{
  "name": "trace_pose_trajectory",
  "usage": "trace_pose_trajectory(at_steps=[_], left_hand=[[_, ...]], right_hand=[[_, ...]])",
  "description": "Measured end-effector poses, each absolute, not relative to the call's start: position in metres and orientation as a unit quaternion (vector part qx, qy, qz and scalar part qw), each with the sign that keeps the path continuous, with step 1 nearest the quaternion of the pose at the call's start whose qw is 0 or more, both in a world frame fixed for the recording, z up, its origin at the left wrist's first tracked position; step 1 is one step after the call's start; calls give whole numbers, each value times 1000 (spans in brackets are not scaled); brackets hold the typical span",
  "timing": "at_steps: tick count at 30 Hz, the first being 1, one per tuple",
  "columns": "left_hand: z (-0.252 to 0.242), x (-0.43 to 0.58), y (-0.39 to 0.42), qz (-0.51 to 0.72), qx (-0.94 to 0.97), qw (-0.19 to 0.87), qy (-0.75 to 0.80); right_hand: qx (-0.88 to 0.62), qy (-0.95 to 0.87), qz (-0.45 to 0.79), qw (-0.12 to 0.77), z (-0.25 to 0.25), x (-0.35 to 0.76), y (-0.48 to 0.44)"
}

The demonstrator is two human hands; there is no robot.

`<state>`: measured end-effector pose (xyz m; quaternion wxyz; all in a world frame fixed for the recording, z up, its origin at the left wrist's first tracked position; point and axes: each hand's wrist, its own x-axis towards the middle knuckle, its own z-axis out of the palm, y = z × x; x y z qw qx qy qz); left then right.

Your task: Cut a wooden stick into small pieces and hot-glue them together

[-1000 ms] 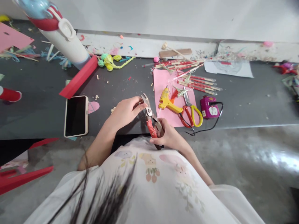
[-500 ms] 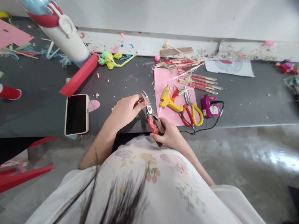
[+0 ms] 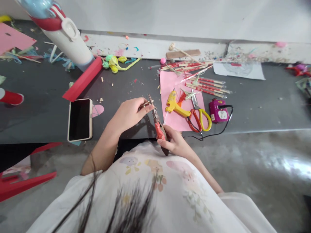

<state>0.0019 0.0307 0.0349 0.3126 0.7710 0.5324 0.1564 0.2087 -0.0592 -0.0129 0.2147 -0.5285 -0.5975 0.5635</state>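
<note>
My right hand [image 3: 174, 141] grips the red handles of a pair of pliers [image 3: 156, 121], near the front edge of the dark table [image 3: 43, 113]. The plier jaws point up and away and are closed on a thin stick [image 3: 143, 104]. My left hand [image 3: 130, 114] pinches that same stick between thumb and fingers, just left of the jaws. Both hands work above the table edge, close to my body.
A pink paper sheet [image 3: 170, 84] lies to the right with a yellow glue gun [image 3: 175, 105], yellow and red scissors [image 3: 199, 115] and a magenta plug box [image 3: 218, 112]. Several red sticks [image 3: 209, 85] lie behind. A phone [image 3: 80, 119] lies left; a red strip [image 3: 82, 79] and a white bottle [image 3: 65, 35] are beyond.
The plier jaws have closed onto the stick held by my left hand. My right hand has squeezed the handles together and turned them slightly.
</note>
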Motion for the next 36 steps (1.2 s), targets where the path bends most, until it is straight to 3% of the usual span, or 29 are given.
trace_pose_trajectory(at_steps=[36], left_hand=[[32,5,32,123,780,263,554]], right_hand=[[-552,-562,585,192,-11,197,-59]])
